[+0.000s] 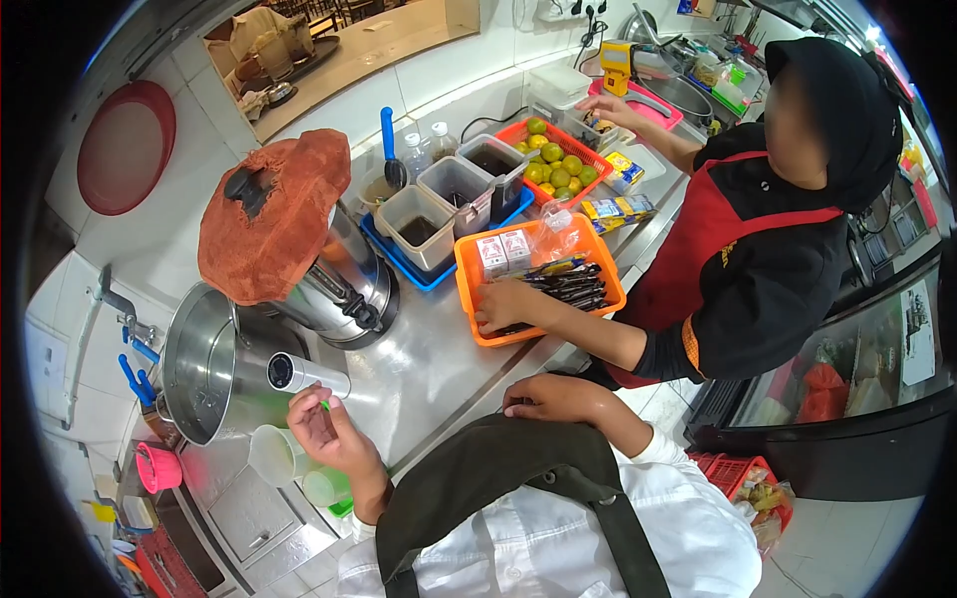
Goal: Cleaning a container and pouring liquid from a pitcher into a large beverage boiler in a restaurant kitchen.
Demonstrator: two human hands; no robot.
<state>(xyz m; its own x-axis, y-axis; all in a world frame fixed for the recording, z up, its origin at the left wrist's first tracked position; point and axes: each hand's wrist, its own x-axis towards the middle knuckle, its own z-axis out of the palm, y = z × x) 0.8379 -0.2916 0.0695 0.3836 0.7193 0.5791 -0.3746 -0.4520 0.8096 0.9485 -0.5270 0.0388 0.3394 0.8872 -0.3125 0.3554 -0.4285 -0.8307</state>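
My left hand (329, 430) is raised at the counter's near edge, fingers curled, with a small green thing between finger and thumb, too small to name. Just beyond it a white-and-steel tumbler (310, 374) lies or leans on the steel counter (419, 359). My right hand (549, 398) rests near the counter edge by my apron, fingers bent, and I cannot tell whether it holds anything. In front of it stands an orange plastic basket (482, 340) with dark sachets (572, 288), small white boxes (505, 252) and a clear plastic bag.
A co-worker (748, 224) at the right has one hand in the orange basket. A steel urn (351, 291) under an orange cloth, a large steel pot (198, 366), a blue tray (426, 280) of plastic containers and a basket of green citrus fruit (553, 161) stand around.
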